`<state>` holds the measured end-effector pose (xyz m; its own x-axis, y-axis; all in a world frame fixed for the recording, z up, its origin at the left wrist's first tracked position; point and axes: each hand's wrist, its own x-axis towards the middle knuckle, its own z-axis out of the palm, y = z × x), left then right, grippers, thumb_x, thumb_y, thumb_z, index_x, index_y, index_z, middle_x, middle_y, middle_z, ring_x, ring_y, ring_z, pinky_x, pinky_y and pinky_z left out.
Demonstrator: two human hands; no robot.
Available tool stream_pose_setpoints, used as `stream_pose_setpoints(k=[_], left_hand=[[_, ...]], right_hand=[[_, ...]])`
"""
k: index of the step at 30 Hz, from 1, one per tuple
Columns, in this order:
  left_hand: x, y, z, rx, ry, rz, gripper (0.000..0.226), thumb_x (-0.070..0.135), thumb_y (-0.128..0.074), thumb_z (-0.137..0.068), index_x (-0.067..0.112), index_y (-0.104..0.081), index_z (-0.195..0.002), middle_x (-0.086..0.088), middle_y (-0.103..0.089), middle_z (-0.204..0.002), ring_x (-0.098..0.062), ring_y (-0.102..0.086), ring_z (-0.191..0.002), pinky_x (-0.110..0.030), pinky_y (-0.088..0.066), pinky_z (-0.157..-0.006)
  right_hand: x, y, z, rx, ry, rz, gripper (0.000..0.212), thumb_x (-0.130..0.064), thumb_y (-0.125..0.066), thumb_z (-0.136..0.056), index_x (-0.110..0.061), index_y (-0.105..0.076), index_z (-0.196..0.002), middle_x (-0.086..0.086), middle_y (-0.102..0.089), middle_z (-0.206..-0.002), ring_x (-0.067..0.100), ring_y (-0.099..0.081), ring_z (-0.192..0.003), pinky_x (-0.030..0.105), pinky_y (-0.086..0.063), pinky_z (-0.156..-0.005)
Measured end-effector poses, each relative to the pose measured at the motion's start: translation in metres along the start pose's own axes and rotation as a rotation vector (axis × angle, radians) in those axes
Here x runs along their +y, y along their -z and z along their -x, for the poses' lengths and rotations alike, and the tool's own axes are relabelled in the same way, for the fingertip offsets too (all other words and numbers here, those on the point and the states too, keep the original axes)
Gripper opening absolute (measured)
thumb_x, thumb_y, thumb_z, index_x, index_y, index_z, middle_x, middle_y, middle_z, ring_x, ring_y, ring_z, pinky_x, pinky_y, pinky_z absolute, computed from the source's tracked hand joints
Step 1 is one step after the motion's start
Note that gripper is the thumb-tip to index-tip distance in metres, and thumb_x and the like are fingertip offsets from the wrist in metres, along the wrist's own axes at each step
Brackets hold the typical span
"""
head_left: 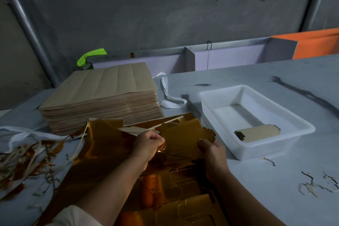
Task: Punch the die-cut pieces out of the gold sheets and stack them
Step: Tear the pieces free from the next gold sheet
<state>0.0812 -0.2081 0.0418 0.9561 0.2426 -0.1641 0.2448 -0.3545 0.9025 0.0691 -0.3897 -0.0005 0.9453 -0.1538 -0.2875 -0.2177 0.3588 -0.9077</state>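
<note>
A large gold die-cut sheet [102,154] lies on the grey table in front of me, partly lifted and folded. My left hand [148,143] pinches the sheet's torn edge near its middle. My right hand [212,154] grips the lower right side of a gold die-cut piece [185,139] that stands up from the sheet. More gold sheets [183,198] with perforated outlines lie underneath, near my forearms. A white plastic tray [302,128] to the right holds a small stack of punched pieces [256,133], brown side up.
A thick stack of brown-backed sheets [102,97] sits at the back left. Gold and white waste strips [23,159] pile up at the left edge. White strapping [168,97] lies behind the tray. Small scraps [315,183] litter the table at right.
</note>
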Motion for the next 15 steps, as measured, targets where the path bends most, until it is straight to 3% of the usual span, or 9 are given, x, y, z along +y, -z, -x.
stream_pose_setpoints(k=[6, 11, 15], left_hand=[[-0.0020, 0.0013, 0.0001, -0.102, 0.006, 0.049, 0.046, 0.012, -0.075, -0.083, 0.028, -0.052, -0.119, 0.003, -0.059, -0.103, -0.014, -0.059, -0.091, -0.026, -0.045, -0.067], [-0.0036, -0.0009, -0.0043, -0.033, -0.008, 0.069, 0.054, 0.004, -0.074, -0.081, 0.023, -0.051, -0.126, -0.001, -0.066, -0.102, -0.012, -0.064, -0.087, -0.020, -0.044, -0.059], [-0.0045, -0.0028, -0.0057, 0.001, -0.037, 0.052, 0.051, 0.002, -0.073, -0.082, 0.021, -0.052, -0.125, 0.002, -0.065, -0.099, -0.010, -0.064, -0.085, -0.019, -0.043, -0.058]], right_hand=[[0.0002, 0.0001, -0.0010, -0.008, 0.013, 0.007, 0.006, -0.019, -0.056, -0.098, -0.017, -0.056, -0.104, 0.014, -0.071, -0.100, 0.036, -0.070, -0.092, 0.048, -0.057, -0.085], [0.0014, 0.0000, -0.0027, -0.005, 0.026, 0.011, 0.002, -0.019, -0.057, -0.098, -0.020, -0.057, -0.099, 0.010, -0.072, -0.094, 0.032, -0.070, -0.086, 0.040, -0.056, -0.071], [0.0031, -0.0008, -0.0033, -0.003, 0.031, 0.035, 0.002, -0.020, -0.057, -0.098, -0.020, -0.058, -0.099, 0.010, -0.074, -0.093, 0.032, -0.072, -0.085, 0.043, -0.058, -0.075]])
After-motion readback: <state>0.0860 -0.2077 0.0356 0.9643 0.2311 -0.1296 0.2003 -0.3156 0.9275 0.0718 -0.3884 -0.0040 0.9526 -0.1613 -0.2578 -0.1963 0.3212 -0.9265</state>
